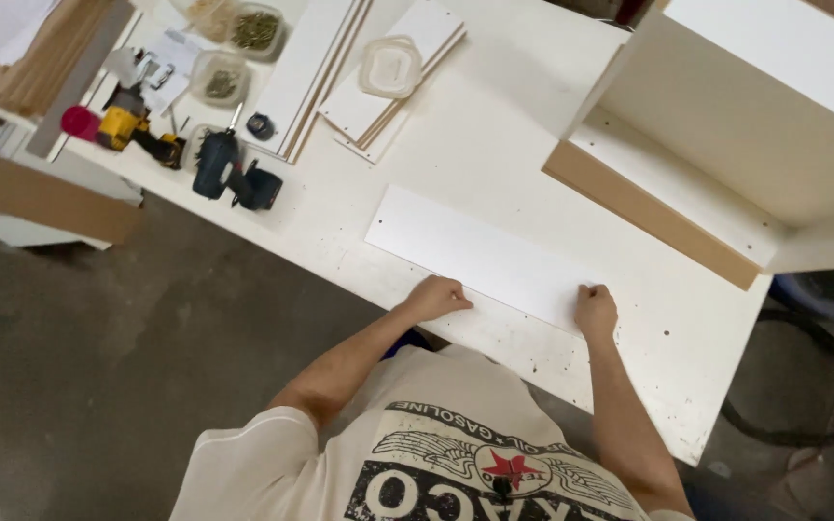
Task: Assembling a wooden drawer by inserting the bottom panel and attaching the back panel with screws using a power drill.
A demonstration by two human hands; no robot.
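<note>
A long white panel (483, 253) lies flat on the white worktable (456, 145), running from upper left to lower right. My left hand (435, 296) rests with curled fingers on the panel's near edge, toward its left part. My right hand (595, 311) grips the same near edge at the panel's right corner. Both forearms reach up from the bottom of the view over the table's front edge.
A white cabinet carcass (726, 145) with a brown edge strip stands at the right. Stacked white boards (378, 87), a plastic lid, tubs of screws (255, 31), a blue drill (229, 172) and a yellow drill (132, 130) lie at the far left. Concrete floor lies below.
</note>
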